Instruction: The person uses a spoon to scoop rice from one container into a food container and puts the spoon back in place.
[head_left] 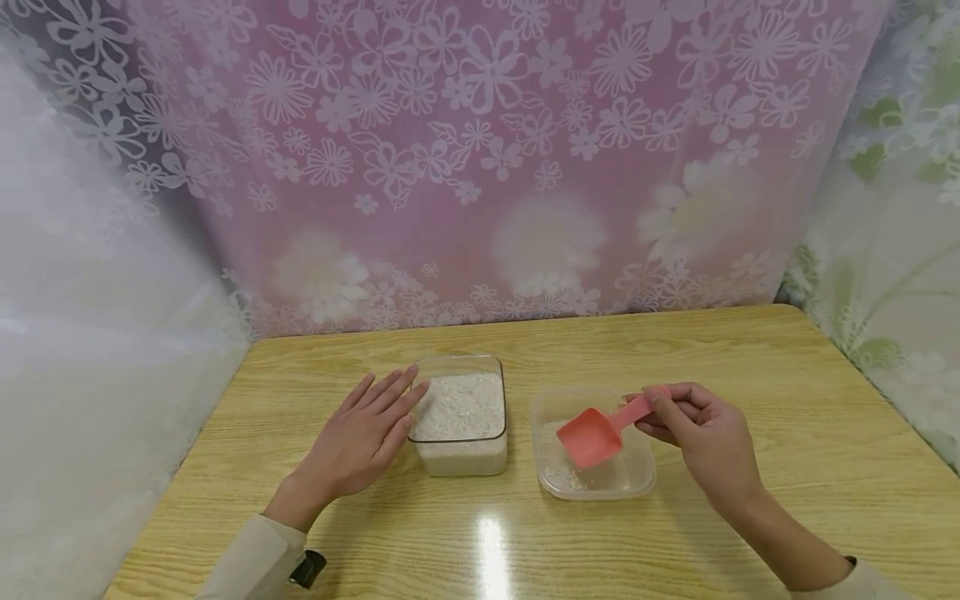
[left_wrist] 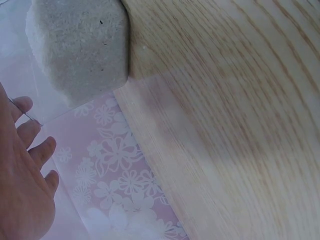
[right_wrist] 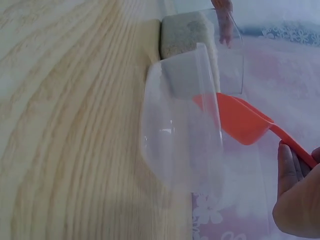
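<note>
Pinching the handle of a red scoop [head_left: 591, 439], the right hand [head_left: 708, 442] holds it at the opening of a clear plastic container [head_left: 600, 495], its tip dipping below the rim, with a few grains [head_left: 567, 478] on the bottom. The left hand [head_left: 363, 440], fingers extended, touches the left rim of a square clear container [head_left: 457, 439] of rice [head_left: 459, 407]. Both containers stand near each other, apart, on the wood-grain tabletop [head_left: 405, 546], before a pink floral curtain [head_left: 487, 158].
</note>
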